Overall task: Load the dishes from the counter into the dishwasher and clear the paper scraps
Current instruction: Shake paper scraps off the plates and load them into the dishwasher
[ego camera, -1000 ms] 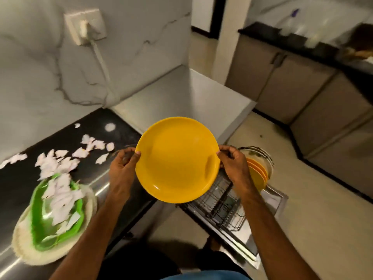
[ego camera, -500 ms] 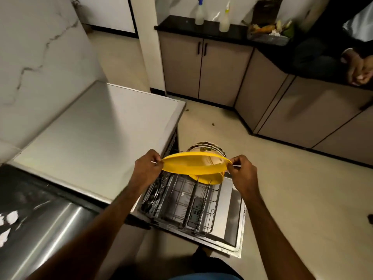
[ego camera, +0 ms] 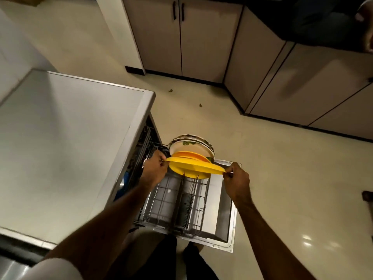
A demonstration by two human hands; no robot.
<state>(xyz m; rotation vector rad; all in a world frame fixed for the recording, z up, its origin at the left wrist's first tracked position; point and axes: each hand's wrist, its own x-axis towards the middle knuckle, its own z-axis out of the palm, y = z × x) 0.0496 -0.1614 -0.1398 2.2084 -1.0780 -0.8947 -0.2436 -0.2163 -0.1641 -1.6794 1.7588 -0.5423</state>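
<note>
I hold a yellow plate (ego camera: pixel 193 165) by its rim with both hands, tilted nearly edge-on over the pulled-out lower rack (ego camera: pixel 171 201) of the open dishwasher. My left hand (ego camera: pixel 155 168) pinches the plate's left edge and my right hand (ego camera: pixel 236 178) pinches its right edge. Just behind it more yellow plates (ego camera: pixel 188 154) and white patterned plates (ego camera: pixel 191 143) stand upright at the rack's far end. The plate's lower edge sits among the rack's tines. The counter with the paper scraps is out of view.
The dishwasher's flat grey top (ego camera: pixel 66 142) fills the left side. Its open door (ego camera: pixel 224 217) lies flat near my feet. Beige cabinets (ego camera: pixel 181 37) line the far wall and right side. Another person's hand (ego camera: pixel 365 21) shows at the top right.
I turned from the counter to the dishwasher and tipped the yellow plate from face-up to nearly edge-on. Both hands lowered it toward the rack, close behind the standing plates.
</note>
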